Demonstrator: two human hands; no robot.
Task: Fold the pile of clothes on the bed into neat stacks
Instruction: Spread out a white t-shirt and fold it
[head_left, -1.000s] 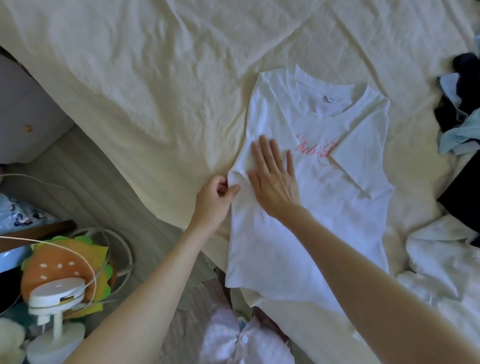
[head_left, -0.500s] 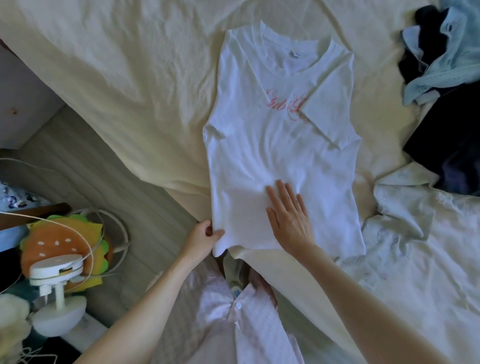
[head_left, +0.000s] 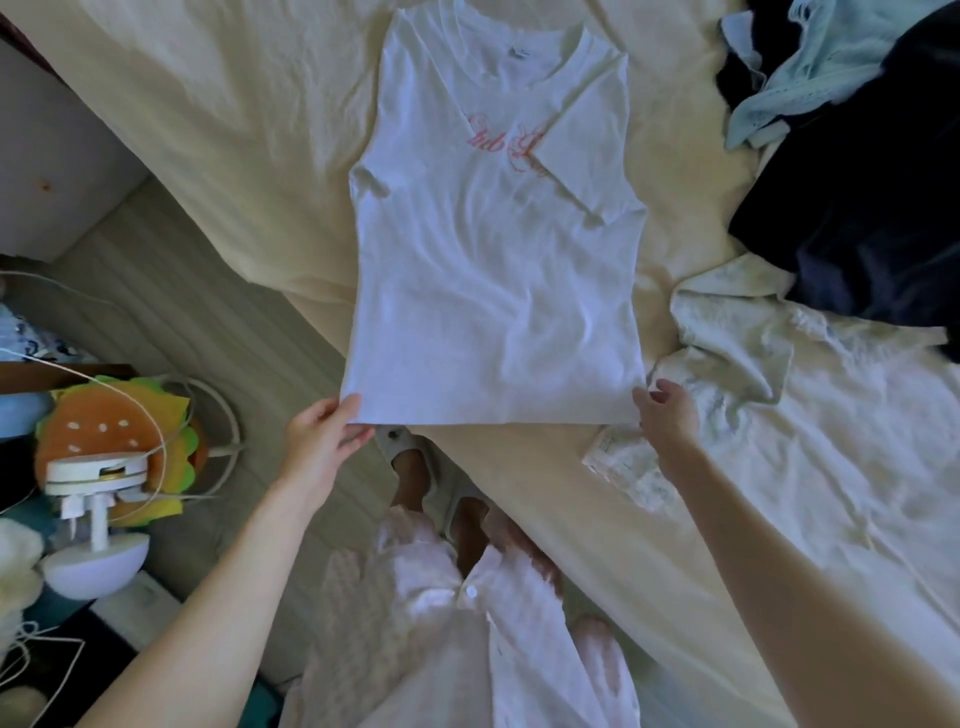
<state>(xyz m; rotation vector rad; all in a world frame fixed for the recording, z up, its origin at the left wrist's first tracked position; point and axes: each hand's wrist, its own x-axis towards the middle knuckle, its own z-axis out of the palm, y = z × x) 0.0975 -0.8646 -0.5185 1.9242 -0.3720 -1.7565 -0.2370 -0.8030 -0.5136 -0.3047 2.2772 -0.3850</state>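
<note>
A white T-shirt (head_left: 483, 291) with pink script lies flat on the cream bed sheet (head_left: 234, 130), both sleeves folded inward, its hem hanging at the bed's edge. My left hand (head_left: 322, 441) pinches the hem's left corner. My right hand (head_left: 667, 410) holds the hem's right corner, fingers curled at the cloth. A pile of unfolded clothes sits to the right: a dark navy garment (head_left: 857, 208), a light blue knit (head_left: 810, 78) and a pale patterned garment (head_left: 779, 374).
The bed edge runs diagonally from upper left to lower right. On the floor at left stand a burger-shaped cushion (head_left: 109, 431), a white lamp (head_left: 93, 519) and loose cables. My feet in grey slippers (head_left: 415, 467) are beside the bed.
My right hand left the shirt's front and went to the hem's right corner. My left hand slid down the left edge to the hem's left corner. The view shifted downward.
</note>
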